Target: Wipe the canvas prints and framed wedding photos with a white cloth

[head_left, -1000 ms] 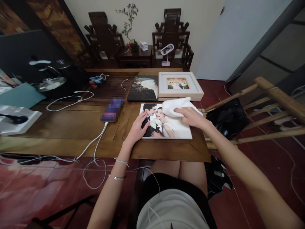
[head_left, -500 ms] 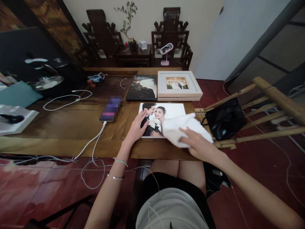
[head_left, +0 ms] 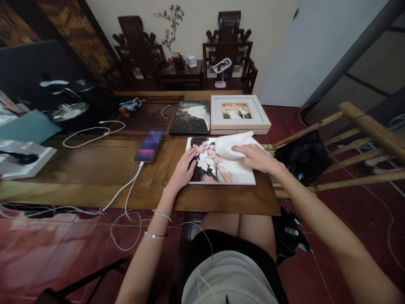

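A photo panel [head_left: 236,175] showing a couple lies flat near the front edge of the wooden table [head_left: 218,200]. My left hand [head_left: 183,168] rests open on the panel's left side, fingers stretched out. Bunched in my right hand [head_left: 253,157] is a white cloth [head_left: 232,145], which covers the panel's upper right part. The fingers close on the cloth's near side, and some of them are hidden in its folds.
Behind the panel lie a dark photo board [head_left: 193,117] and a pale framed picture [head_left: 264,118]. A phone [head_left: 148,147] with white cables lies to the left. A bamboo chair [head_left: 354,112] holding a black bag [head_left: 302,158] stands at the right. A pink mirror [head_left: 222,66] stands behind.
My right hand and the white cloth have moved away from me, up the panel, uncovering its lower right corner. My left hand stays in place on the panel.
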The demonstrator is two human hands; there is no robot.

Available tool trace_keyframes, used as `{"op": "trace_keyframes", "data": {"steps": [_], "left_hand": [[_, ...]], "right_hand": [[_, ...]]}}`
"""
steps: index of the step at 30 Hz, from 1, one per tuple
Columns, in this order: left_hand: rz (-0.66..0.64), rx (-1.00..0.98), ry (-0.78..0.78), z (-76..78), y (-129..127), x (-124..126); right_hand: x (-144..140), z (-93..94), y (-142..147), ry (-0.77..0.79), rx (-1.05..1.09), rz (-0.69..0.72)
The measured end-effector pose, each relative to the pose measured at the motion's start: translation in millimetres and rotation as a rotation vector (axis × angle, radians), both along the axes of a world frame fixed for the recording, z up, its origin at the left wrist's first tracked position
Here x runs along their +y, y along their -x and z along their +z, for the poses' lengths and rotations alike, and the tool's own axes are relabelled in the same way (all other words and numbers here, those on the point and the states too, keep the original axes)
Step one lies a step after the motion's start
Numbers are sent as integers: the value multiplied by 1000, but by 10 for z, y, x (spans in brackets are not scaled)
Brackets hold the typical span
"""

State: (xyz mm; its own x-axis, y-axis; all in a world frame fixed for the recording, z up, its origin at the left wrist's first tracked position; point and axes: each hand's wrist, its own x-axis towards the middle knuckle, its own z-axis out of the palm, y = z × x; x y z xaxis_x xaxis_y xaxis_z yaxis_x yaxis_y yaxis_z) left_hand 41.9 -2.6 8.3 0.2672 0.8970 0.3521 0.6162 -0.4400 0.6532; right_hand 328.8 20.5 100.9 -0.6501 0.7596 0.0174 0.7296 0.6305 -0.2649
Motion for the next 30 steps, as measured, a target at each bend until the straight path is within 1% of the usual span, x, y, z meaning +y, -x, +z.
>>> {"op": "trace_keyframes", "data": {"steps": [2, 4, 5, 7, 10, 12, 15, 17, 19, 20, 21, 23, 26, 30], "left_hand": [[1, 4, 2, -5, 2, 3], [-1, 10, 5, -6, 2, 4], [-1, 11, 6, -6, 2, 3], [0, 10, 4, -4, 0, 2], [7, 10, 0, 1, -6, -1], [16, 15, 1, 5, -10, -2], [21, 27, 5, 7, -13, -1], [15, 37, 5, 7, -12, 1], [14, 45, 2, 5, -9, 3], [15, 47, -2, 4, -8, 3], [17, 46, -5, 3, -7, 4], [20, 44, -10, -2, -4, 6], [17, 46, -19, -14, 2, 11], [8, 27, -35, -27, 10, 16]], "right_hand": [[195, -39, 36, -37, 11, -23], [276, -108, 75, -78, -5, -51], [272, -153, 92, -102, -20, -63], [176, -249, 117, -152, -52, -80], [-153, -352, 112, -172, -76, -58], [-458, -361, 84, -146, -71, -13], [-940, -280, 33, -81, -63, 57], [-1196, -195, 6, -17, -71, 90], [-1333, -117, -12, 42, -71, 112], [-1343, -86, -18, 63, -66, 113], [-1314, -62, -20, 79, -61, 105], [-1141, -29, -17, 86, -62, 63], [-692, -4, 9, 53, -56, -2], [-70, -8, 75, -4, 21, -35]]}}
